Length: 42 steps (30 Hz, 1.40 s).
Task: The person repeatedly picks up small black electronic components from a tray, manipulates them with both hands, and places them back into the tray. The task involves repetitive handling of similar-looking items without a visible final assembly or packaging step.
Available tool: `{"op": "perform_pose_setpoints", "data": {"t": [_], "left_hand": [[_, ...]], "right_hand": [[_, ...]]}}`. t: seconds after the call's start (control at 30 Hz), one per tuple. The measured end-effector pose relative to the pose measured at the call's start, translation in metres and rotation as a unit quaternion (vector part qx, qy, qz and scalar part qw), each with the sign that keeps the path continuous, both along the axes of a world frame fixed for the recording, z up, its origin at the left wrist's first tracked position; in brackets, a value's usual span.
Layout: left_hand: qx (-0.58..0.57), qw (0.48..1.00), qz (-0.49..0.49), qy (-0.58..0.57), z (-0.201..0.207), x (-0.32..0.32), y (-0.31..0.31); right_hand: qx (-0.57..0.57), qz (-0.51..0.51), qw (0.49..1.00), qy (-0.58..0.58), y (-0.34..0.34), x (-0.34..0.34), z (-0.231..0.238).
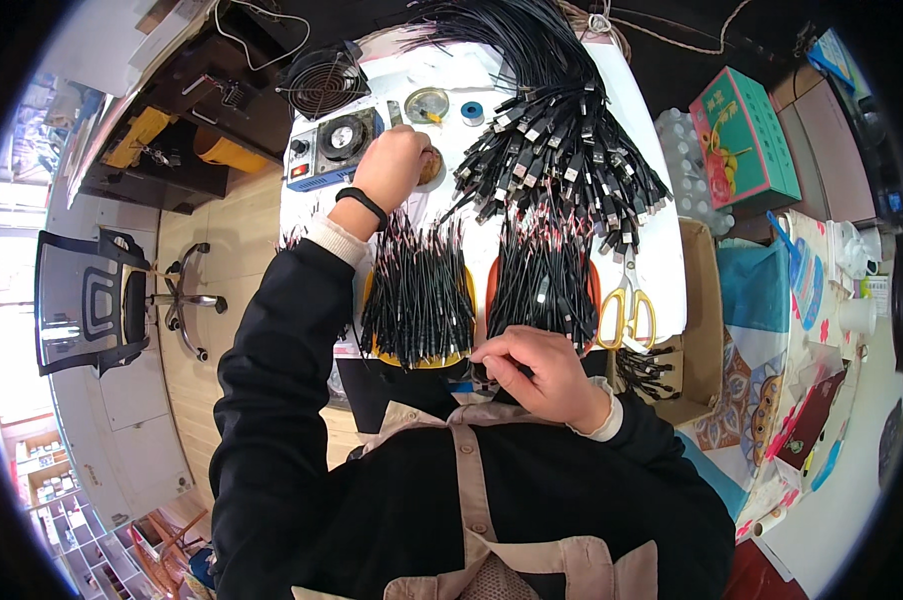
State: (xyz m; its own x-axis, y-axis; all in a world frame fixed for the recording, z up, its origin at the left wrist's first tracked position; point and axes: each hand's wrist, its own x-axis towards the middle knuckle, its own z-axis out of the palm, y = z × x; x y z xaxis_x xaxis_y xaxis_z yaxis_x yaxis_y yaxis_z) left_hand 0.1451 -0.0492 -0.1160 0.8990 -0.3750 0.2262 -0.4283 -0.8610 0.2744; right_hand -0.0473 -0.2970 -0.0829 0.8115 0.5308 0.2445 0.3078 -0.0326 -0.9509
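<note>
My left hand [392,172], a black band at its wrist, reaches far over the white table to a small brown round thing [431,167]. Its fingers are bent together, and their tips are hidden. Close to my body, my right hand [550,378] is closed with thumb and forefinger near each other, by the front of two trays; whatever it may hold does not show. A bundle of short black cables [419,300] with bare reddish ends fills the yellow tray [469,290]. A similar bundle of cables [544,280] lies in the orange-red tray [596,290].
A blue box-shaped device [307,160] with a red switch stands beside a black fan [324,85]. Behind are a round dish [427,104] and a solder spool [473,113]. Many USB cables [562,130] heap at the back right. Yellow-handled scissors [628,310] lie at the right.
</note>
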Motion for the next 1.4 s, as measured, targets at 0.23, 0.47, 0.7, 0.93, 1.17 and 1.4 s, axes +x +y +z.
{"op": "perform_pose_setpoints", "data": {"t": [0.23,0.47,0.7,0.93,1.17,1.4], "left_hand": [[-0.027,0.999,0.015,-0.011,0.010,-0.011,0.008],[0.002,1.000,0.016,-0.010,0.011,-0.009,0.012],[0.024,1.000,0.015,0.009,-0.005,0.004,0.002],[0.013,1.000,0.016,0.010,-0.004,0.003,-0.001],[-0.043,0.998,0.005,-0.056,0.019,-0.015,0.024],[-0.103,0.985,0.118,-0.071,0.036,-0.024,0.075]], "right_hand": [[-0.006,-0.013,1.000,-0.003,-0.001,-0.006,0.006],[-0.017,-0.009,1.000,-0.006,0.002,-0.017,0.010],[-0.010,-0.033,0.999,-0.024,-0.002,-0.021,0.010],[-0.037,-0.025,0.999,-0.002,-0.007,-0.022,0.010],[-0.011,-0.041,0.998,-0.040,0.000,-0.025,0.006],[-0.039,-0.010,0.999,-0.007,0.002,-0.027,0.009]]}}
